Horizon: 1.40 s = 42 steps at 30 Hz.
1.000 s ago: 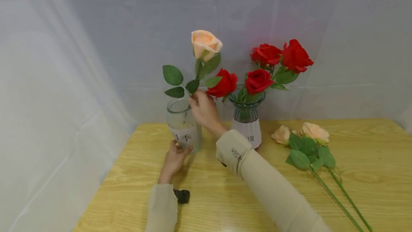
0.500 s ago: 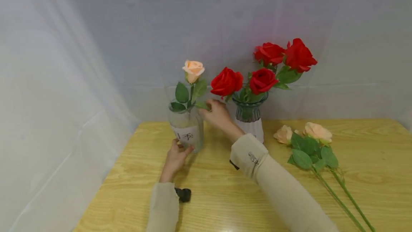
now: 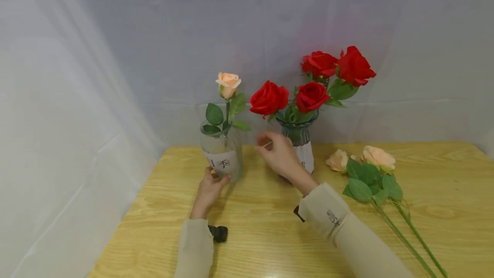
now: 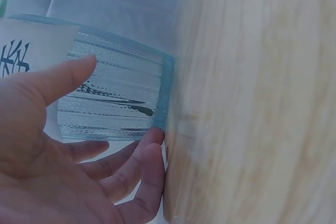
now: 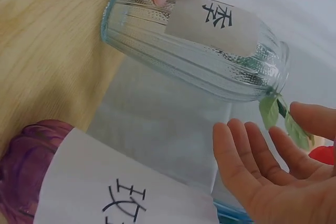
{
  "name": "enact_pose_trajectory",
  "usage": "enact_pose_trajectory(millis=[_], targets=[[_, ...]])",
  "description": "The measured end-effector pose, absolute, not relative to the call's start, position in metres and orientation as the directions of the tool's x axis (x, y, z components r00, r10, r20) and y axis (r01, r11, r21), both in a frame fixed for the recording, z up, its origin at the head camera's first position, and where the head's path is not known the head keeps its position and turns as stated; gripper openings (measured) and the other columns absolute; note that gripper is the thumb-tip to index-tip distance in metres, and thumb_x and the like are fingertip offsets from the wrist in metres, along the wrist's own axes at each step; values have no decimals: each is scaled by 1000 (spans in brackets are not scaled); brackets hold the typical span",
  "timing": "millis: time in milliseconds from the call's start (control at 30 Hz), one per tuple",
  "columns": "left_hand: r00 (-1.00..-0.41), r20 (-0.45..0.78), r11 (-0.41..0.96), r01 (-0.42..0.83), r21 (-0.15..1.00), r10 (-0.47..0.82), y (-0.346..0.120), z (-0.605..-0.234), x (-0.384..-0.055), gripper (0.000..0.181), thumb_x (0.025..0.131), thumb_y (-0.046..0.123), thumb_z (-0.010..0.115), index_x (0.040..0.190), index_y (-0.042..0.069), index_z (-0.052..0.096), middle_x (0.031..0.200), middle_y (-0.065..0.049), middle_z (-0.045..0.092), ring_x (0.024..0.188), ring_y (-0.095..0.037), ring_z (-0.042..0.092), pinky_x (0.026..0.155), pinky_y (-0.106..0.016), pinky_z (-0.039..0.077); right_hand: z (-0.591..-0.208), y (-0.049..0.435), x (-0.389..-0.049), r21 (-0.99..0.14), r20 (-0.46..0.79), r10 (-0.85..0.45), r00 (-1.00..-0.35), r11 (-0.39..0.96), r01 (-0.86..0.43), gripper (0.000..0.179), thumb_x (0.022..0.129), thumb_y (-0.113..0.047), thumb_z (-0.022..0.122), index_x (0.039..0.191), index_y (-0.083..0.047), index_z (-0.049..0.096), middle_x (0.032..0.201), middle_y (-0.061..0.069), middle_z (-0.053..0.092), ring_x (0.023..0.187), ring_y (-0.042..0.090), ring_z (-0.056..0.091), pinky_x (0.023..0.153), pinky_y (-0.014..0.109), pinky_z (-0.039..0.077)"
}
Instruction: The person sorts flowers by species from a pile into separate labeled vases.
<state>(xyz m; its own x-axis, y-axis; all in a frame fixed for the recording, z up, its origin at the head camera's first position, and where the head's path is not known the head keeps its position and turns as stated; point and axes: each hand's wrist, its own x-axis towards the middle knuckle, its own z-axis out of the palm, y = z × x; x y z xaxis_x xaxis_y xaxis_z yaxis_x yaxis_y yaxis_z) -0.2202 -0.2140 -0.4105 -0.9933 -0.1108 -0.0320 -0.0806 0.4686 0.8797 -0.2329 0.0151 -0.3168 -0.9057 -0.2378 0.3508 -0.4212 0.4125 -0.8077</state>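
Observation:
A clear ribbed glass vase (image 3: 221, 146) with a white paper label stands at the left of the table. One peach rose (image 3: 228, 84) rises from its mouth, green leaves around the rim. My left hand (image 3: 209, 190) holds this vase low down, thumb on the front and fingers around the side; the left wrist view shows the fingertips by the glass base (image 4: 165, 95). To the right of the vase, in the air, is my right hand (image 3: 279, 153), holding nothing. Its fingers are loosely bent in the right wrist view, near the rose's leaves (image 5: 270, 109).
Just behind my right hand stands a second labelled vase (image 3: 305, 153), with a purple base (image 5: 34, 156) and several red roses (image 3: 312, 97). Two peach roses (image 3: 379, 158) lie at the right, stems toward the front. A pale cloth (image 3: 185, 25) hangs behind the wooden table (image 3: 262, 243).
The peach rose has come down into the clear vase, its stem now inside. My right hand has let go and moved right and down. My left hand stays on the vase.

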Motion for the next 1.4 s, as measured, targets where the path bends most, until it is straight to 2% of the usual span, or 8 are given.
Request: enact_pose_trajectory(millis=[233, 400, 733, 1067, 1300, 1400], targets=[[-993, -31, 470, -82, 879, -115, -213, -412, -220, 73, 101, 23, 63, 151, -12, 22, 139, -39, 46, 125, -50, 52, 97, -59, 45, -327, 37, -221, -796, 372, -247, -895, 411, -444, 18, 94, -6, 69, 109, 2, 69, 106, 17, 71, 93, 34, 69, 83, 47, 55], [-993, -22, 469, -75, 880, -118, -210, -415, -222, 72, 100, 23, 63, 150, -12, 24, 136, -39, 49, 122, -49, 53, 96, -58, 45, -330, 53, -216, -790, 384, -266, -884, 401, -464, 20, 93, -2, 68, 112, 6, 68, 105, 19, 70, 91, 35, 69, 81, 48, 55], [-992, -36, 465, -87, 881, -118, -211, -409, -219, 73, 101, 23, 62, 152, -11, 21, 139, -39, 46, 126, -50, 51, 98, -58, 45, -337, 81, -204, -713, 449, -253, -857, 477, -514, 19, 90, 3, 70, 108, 9, 66, 98, 19, 71, 83, 34, 69, 70, 45, 57], [-992, -46, 473, -95, 876, -114, -214, -408, -219, 73, 101, 23, 62, 151, -12, 21, 140, -40, 45, 127, -51, 51, 98, -58, 45, -349, 110, -197, -699, 460, -218, -861, 508, -502, 22, 87, 8, 71, 107, 12, 64, 96, 24, 69, 82, 38, 69, 72, 50, 58], [-993, -41, 482, -92, 871, -114, -214, -409, -219, 73, 101, 23, 62, 151, -12, 21, 139, -40, 45, 126, -51, 51, 97, -58, 45, -358, 134, -189, -634, 476, -176, -862, 611, -474, 24, 85, 7, 76, 107, 7, 66, 95, 19, 70, 79, 33, 69, 71, 50, 56], [-993, -37, 482, -87, 872, -113, -214, -409, -219, 72, 101, 22, 62, 150, -12, 22, 139, -40, 45, 126, -51, 51, 97, -58, 45, -361, 143, -187, -628, 486, -178, -856, 609, -484, 25, 85, 8, 76, 107, 6, 66, 97, 19, 70, 80, 32, 69, 70, 48, 57]])
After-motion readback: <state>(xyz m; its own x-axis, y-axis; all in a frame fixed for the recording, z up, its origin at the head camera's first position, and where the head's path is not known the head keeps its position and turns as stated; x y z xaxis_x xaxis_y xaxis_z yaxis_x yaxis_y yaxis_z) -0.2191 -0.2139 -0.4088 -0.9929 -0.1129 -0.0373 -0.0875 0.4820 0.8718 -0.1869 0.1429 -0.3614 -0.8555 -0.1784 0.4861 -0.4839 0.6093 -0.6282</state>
